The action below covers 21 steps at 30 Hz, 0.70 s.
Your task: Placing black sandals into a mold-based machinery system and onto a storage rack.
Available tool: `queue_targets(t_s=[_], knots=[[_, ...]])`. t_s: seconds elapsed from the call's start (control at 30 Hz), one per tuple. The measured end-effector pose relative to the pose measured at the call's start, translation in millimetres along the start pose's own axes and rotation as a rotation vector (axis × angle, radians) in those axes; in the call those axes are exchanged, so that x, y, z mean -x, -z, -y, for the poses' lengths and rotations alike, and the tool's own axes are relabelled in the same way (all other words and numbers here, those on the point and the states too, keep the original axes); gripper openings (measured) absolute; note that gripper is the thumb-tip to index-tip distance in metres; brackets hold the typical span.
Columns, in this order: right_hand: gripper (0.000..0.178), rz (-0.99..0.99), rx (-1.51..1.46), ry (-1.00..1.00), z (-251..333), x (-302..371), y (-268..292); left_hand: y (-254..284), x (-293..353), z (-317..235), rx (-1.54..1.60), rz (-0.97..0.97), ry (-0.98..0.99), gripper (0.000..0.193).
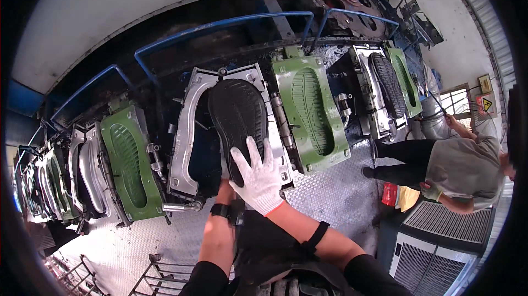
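A black rubber shoe sole (237,110) with a ribbed tread lies over the right side of a silver metal mould frame (181,153), its heel toward me. My right hand (257,177), in a white knit glove, rests on the heel part with its fingers spread flat across the tread. My left hand (224,168) is at the heel's left edge; the sole and my right hand hide its fingers. To the right, a green mould plate (312,109) with a sole-shaped hollow stands hinged beside the frame.
More moulds line the bench to the left, among them a green mould plate (127,161). Blue guard rails (225,22) run behind. At right a co-worker (459,169) stands near another mould holding a black sole (388,84). A large grey vented unit (434,246) sits at lower right.
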State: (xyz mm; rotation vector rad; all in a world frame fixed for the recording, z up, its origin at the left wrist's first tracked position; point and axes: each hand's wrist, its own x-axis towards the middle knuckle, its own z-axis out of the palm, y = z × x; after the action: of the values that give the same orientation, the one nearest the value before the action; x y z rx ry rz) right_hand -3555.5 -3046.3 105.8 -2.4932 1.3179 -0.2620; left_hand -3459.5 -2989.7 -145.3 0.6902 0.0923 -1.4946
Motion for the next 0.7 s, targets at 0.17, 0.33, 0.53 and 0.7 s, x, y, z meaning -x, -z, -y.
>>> queue_targets(t_s=[0.17,0.33,0.53,0.7], knots=[[0.087,-0.112,-0.213,-0.018,2,-11,4,29,44,-7,-0.022,0.017,0.092,0.044],[0.058,-0.29,-0.697,-0.006,-36,-25,46,32,57,-12,-0.081,0.067,0.156,0.044],[0.053,-0.447,-2.113,-0.618,-87,-10,117,22,32,-17,-0.133,0.11,0.146,0.045],[0.068,-0.424,-2.374,-0.758,-121,51,121,-5,-13,-22,-0.115,0.102,0.022,0.045]])
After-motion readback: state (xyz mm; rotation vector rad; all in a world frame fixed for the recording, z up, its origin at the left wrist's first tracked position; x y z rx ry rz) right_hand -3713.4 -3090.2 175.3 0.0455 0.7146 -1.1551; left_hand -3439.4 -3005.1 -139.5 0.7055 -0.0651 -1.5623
